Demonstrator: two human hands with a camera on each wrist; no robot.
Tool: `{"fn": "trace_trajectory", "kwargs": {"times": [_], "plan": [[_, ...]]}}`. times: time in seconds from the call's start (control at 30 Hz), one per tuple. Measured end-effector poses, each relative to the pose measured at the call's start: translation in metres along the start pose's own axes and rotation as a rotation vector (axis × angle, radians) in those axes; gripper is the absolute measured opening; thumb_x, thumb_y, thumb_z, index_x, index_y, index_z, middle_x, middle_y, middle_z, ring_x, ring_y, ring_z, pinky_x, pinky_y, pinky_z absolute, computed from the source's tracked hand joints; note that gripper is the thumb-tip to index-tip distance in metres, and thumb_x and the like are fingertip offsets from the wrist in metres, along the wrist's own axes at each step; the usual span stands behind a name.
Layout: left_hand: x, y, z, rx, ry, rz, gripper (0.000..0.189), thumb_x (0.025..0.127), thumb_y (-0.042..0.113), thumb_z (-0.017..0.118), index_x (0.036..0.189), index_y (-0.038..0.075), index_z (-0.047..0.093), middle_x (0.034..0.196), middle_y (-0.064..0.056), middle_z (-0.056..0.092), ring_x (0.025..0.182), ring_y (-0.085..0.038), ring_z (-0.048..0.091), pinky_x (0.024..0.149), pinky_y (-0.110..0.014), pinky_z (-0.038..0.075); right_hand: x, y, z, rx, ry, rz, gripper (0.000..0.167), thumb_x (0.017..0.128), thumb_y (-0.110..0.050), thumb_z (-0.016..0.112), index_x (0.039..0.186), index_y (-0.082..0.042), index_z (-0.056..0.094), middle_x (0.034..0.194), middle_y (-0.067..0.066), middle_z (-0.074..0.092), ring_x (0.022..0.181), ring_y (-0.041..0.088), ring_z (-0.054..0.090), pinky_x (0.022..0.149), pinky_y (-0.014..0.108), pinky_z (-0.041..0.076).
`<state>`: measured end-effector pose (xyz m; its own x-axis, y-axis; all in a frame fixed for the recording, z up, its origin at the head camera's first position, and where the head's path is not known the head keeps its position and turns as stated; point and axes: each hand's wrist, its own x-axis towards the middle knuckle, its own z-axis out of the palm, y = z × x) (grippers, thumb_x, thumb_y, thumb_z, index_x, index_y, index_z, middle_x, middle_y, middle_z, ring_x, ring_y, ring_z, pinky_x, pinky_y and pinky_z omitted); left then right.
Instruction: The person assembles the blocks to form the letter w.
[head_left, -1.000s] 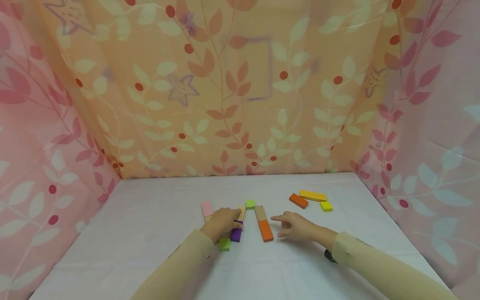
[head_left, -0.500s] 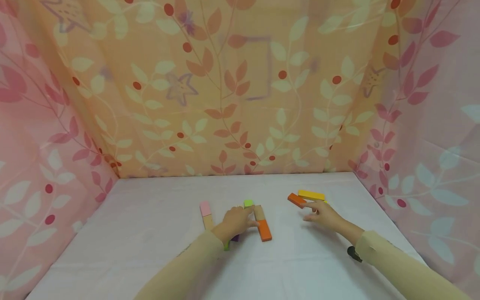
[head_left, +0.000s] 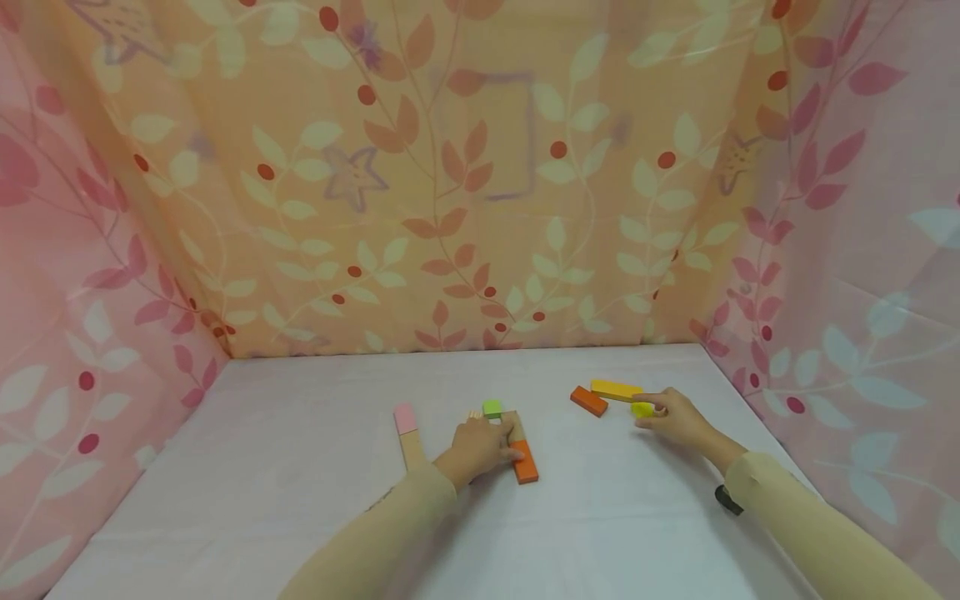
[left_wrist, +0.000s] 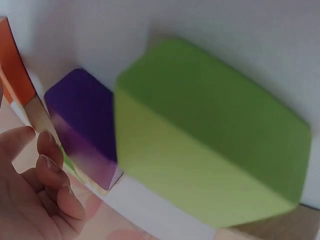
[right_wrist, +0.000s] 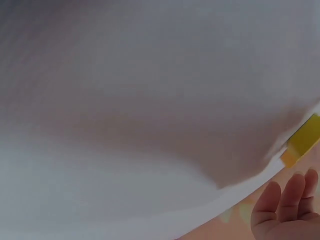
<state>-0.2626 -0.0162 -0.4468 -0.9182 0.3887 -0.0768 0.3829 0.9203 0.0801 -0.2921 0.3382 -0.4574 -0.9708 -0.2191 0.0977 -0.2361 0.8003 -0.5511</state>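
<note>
In the head view my left hand (head_left: 478,448) reaches over the middle of the table. Its index finger and thumb lie at a row made of a tan block (head_left: 511,417) and an orange block (head_left: 527,468). A purple block (left_wrist: 85,120) and a green block (left_wrist: 200,135) stand close to this hand in the left wrist view; the hand hides them from the head. Farther right, my right hand (head_left: 678,422) has its thumb and index finger spread about a small yellow block (head_left: 642,409). The right wrist view shows its other fingers loosely bent, with nothing in them.
A long yellow block (head_left: 617,390) and a red-orange block (head_left: 588,401) lie beside the small yellow one. A light green block (head_left: 491,409) sits behind my left hand. To the left, a pink block (head_left: 405,417) adjoins another tan block (head_left: 412,449). Patterned curtains (head_left: 450,208) surround the white table.
My left hand has shifted right from the purple block to the tan and orange row. My right hand has moved right and away from me, from beside that row to the yellow blocks.
</note>
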Motion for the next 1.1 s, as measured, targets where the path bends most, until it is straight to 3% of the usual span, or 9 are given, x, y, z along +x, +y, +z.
{"fn": "trace_trajectory", "kwargs": {"times": [0.37,0.43,0.63,0.67,0.83,0.93,1.1], "plan": [[-0.001,0.001,-0.001,0.013,-0.019,-0.008,0.064,0.084,0.058,0.064,0.135,0.021,0.059,0.102,-0.01,0.068,0.082,-0.024,0.058,0.07,-0.04,0.05,0.002,0.015,-0.006,0.003,-0.077,0.117,0.06,0.083,-0.022,0.078,0.13,0.007,0.054,0.09,0.015,0.045,0.083,0.028,0.042,0.07,0.036,0.036],[0.003,-0.002,0.005,0.011,0.001,0.004,0.063,0.084,0.061,0.062,0.134,0.022,0.059,0.102,-0.01,0.068,0.081,-0.024,0.058,0.069,-0.04,0.05,0.003,0.015,-0.007,-0.006,-0.09,0.132,0.06,0.084,-0.021,0.077,0.131,0.007,0.053,0.091,0.015,0.044,0.083,0.028,0.042,0.071,0.037,0.038],[0.005,-0.003,0.005,-0.009,0.01,0.013,0.061,0.083,0.06,0.064,0.129,0.02,0.062,0.104,-0.008,0.069,0.085,-0.025,0.06,0.07,-0.041,0.05,0.005,0.015,-0.009,-0.014,-0.096,0.138,0.049,0.084,-0.013,0.076,0.122,0.009,0.057,0.094,0.018,0.049,0.086,0.031,0.046,0.078,0.045,0.042],[0.002,0.0,-0.001,-0.014,-0.009,-0.002,0.06,0.083,0.057,0.067,0.129,0.02,0.063,0.106,-0.008,0.069,0.088,-0.025,0.061,0.072,-0.041,0.05,0.005,0.014,-0.009,-0.013,-0.1,0.14,0.048,0.084,-0.013,0.076,0.121,0.009,0.057,0.094,0.019,0.051,0.086,0.032,0.047,0.078,0.047,0.043],[0.003,0.001,-0.004,-0.002,-0.001,-0.012,0.058,0.081,0.057,0.068,0.126,0.021,0.065,0.103,-0.008,0.069,0.087,-0.026,0.061,0.072,-0.041,0.051,0.008,0.014,-0.011,-0.006,-0.126,0.164,0.045,0.086,-0.014,0.075,0.12,0.009,0.057,0.096,0.019,0.056,0.086,0.031,0.049,0.077,0.045,0.044],[0.004,0.0,-0.002,-0.008,0.002,-0.018,0.052,0.08,0.057,0.068,0.117,0.02,0.066,0.099,-0.008,0.068,0.087,-0.026,0.061,0.073,-0.042,0.05,0.006,0.014,-0.01,0.01,-0.132,0.167,0.044,0.086,-0.017,0.075,0.118,0.008,0.058,0.095,0.017,0.056,0.086,0.03,0.048,0.075,0.041,0.043],[0.005,0.0,0.001,-0.046,-0.022,-0.042,0.059,0.081,0.058,0.067,0.127,0.022,0.065,0.118,-0.008,0.067,0.105,-0.03,0.061,0.083,-0.044,0.049,-0.002,0.01,-0.007,0.062,-0.094,0.163,0.042,0.084,-0.019,0.077,0.112,0.007,0.06,0.083,0.01,0.05,0.078,0.026,0.046,0.066,0.035,0.038]]}}
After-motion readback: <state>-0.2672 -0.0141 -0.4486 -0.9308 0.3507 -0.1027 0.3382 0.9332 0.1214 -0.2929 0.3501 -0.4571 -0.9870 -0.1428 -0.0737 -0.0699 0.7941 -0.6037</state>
